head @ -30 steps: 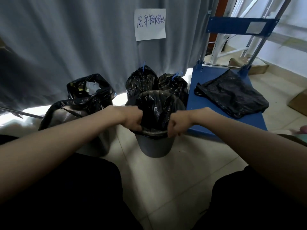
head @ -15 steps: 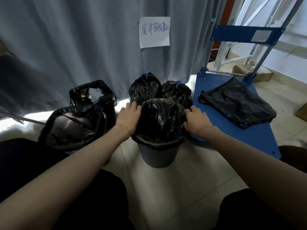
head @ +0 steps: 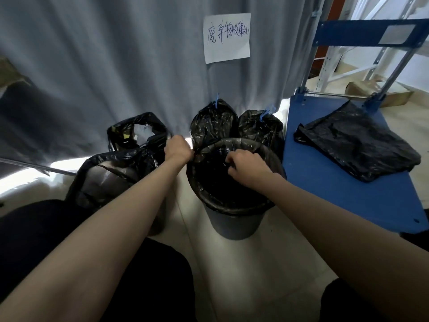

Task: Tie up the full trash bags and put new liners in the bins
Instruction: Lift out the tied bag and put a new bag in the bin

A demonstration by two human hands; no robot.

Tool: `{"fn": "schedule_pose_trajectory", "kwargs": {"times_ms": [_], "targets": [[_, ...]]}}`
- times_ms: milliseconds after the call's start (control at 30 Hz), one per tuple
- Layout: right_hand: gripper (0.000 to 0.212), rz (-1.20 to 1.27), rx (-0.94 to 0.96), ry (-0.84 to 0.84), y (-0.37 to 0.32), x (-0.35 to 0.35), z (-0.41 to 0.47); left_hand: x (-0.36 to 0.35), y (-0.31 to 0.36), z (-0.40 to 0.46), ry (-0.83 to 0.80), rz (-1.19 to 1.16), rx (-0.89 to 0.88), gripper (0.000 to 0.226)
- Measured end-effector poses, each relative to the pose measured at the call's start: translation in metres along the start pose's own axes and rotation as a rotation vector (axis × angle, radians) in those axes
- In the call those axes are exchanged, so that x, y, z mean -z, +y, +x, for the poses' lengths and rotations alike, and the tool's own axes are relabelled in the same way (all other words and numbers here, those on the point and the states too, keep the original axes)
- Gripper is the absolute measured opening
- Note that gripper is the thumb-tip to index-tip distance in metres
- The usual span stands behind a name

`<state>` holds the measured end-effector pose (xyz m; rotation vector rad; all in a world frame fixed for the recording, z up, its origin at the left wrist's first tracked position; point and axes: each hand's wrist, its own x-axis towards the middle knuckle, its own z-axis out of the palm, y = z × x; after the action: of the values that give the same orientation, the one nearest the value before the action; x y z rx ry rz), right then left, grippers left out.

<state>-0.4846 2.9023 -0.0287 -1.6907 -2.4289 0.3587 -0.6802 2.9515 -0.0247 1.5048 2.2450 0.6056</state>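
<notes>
A grey bin stands on the floor in front of me with a black liner folded over its rim. My left hand pinches the liner's edge at the rim's far left. My right hand is inside the bin's mouth, its fingers closed on liner film. Behind the bin stand two tied black bags with blue ties. To the left, two more bins hold black bags that stand untied.
A blue flat cart stands at the right with a pile of black liners on it. A grey curtain with a paper sign hangs behind. Cardboard boxes and white shelving are at the far right. My dark-trousered knees fill the bottom corners.
Both hands left the near rim and went round to the far side. My left hand now pinches the far-left edge and my right hand has dipped inside the bin.
</notes>
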Motion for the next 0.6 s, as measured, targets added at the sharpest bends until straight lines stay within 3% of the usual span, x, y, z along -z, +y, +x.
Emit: {"fn": "schedule_pose_trajectory", "kwargs": {"times_ms": [100, 267, 333, 400, 600], "targets": [[0.03, 0.198, -0.016, -0.051, -0.016, -0.011, 0.013, 0.002, -0.009, 0.005, -0.025, -0.139, 0.111, 0.028], [0.028, 0.695, -0.179, -0.174, -0.043, -0.025, 0.028, -0.003, -0.021, 0.003, -0.123, -0.171, 0.133, 0.039], [0.031, 0.819, -0.209, -0.27, -0.052, -0.027, 0.031, -0.005, -0.023, 0.004, -0.143, -0.193, 0.114, 0.026], [0.033, 0.823, -0.229, -0.327, -0.058, -0.027, 0.032, -0.007, -0.025, 0.004, -0.14, -0.222, 0.082, 0.012], [0.026, 0.705, -0.224, -0.452, -0.055, -0.026, 0.029, -0.017, -0.036, 0.007, -0.141, -0.323, 0.155, 0.028]]}}
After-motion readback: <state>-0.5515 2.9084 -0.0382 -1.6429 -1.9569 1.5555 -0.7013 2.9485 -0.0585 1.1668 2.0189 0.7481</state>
